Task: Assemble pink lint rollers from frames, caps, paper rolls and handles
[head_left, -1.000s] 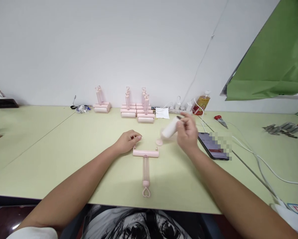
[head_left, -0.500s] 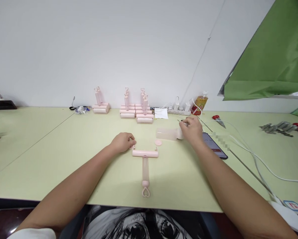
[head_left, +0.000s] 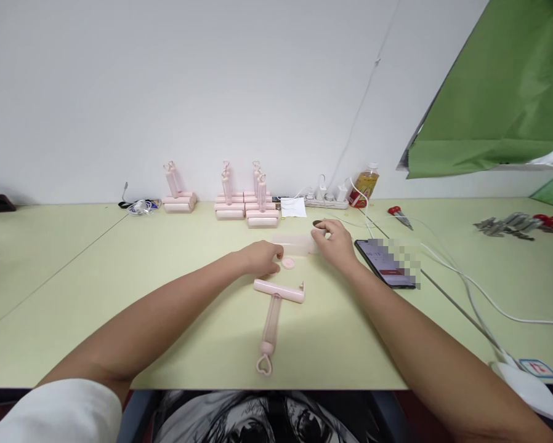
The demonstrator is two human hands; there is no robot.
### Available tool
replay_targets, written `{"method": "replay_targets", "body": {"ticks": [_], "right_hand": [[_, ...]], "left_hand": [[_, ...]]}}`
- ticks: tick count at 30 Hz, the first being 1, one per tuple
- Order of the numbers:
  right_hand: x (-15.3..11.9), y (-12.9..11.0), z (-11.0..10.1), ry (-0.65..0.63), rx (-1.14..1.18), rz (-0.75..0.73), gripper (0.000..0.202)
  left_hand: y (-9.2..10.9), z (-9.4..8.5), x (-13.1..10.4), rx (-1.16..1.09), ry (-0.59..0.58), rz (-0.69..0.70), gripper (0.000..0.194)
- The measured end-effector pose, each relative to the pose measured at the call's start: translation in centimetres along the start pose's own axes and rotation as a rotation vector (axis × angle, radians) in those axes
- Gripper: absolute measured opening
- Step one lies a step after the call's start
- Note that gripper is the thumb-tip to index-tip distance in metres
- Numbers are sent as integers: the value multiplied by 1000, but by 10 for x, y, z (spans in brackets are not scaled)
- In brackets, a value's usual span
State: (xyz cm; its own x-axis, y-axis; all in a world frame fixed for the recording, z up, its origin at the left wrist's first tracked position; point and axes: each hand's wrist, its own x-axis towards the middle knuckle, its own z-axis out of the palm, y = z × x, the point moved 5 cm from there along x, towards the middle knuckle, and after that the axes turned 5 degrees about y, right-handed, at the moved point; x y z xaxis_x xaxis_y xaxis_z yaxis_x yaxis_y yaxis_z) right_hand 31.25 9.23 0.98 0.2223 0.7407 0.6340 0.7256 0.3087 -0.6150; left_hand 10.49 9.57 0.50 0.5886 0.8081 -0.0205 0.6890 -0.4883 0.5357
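Observation:
My right hand (head_left: 335, 245) is closed around a white roll (head_left: 319, 231) with a dark opening at its top. Next to it a translucent pale pink cover (head_left: 290, 245) lies on the table. At the cover's left end is my left hand (head_left: 262, 258), its thumb and index finger apart; whether it touches the cover is unclear. A pink disc (head_left: 288, 263) lies just right of its fingertips. Nearer me rests a pink lint roller frame (head_left: 279, 290) with a clear handle (head_left: 271, 321) and a heart-shaped loop (head_left: 264, 365).
Several pink lint rollers (head_left: 262, 219) stand along the wall, with more at the left (head_left: 179, 203). At the right are a phone (head_left: 387, 267), white cables, a power strip (head_left: 327, 203), a drink bottle (head_left: 364, 184) and red-handled tools (head_left: 516, 226).
My left hand has moved right toward the translucent cover. The roller frame has turned slightly. My right hand has shifted left, and the white roll's dark opening now shows.

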Motion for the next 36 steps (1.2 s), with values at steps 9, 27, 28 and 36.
{"method": "replay_targets", "body": {"ticks": [9, 27, 28, 36], "right_hand": [[1, -1, 3, 0, 21, 4, 13], [0, -3, 4, -22, 54, 11, 20], [0, -3, 4, -22, 56, 17, 23], [-2, -1, 4, -37, 53, 118, 44]], "left_hand": [[28, 31, 30, 255, -8, 143, 7], [34, 27, 19, 444, -56, 209, 20], [35, 27, 18, 439, -71, 210, 21], [37, 23, 10, 405, -151, 202, 19]]}}
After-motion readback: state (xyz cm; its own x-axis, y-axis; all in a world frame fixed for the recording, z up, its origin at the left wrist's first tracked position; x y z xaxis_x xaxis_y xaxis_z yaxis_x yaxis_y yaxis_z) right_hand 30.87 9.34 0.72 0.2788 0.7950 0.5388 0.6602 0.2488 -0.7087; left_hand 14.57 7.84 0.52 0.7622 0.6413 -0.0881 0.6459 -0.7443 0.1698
